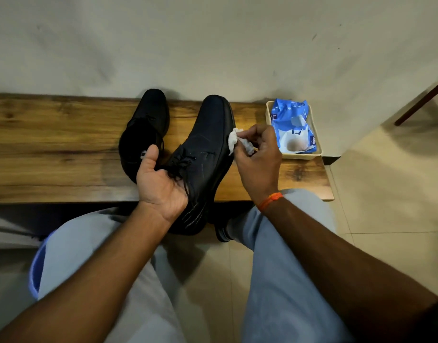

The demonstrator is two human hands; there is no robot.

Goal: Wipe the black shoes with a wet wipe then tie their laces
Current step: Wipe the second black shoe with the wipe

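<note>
Resting on a wooden bench (52, 144), head view: one black shoe (145, 129), unheld. Second black shoe (205, 154), laces (180, 167) loose, gripped at the heel end by the left hand (158, 184). Crumpled wet wipe (234, 139), pinched in the right hand (258, 162), pressed against its side. Wipes packet (292, 125) in a tray (299, 155), right end.

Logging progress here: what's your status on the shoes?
Left hand steadying near shoe, right hand pressing wet wipe to its side. Laces untied. Second shoe on bench. Nothing obstructing.
</note>
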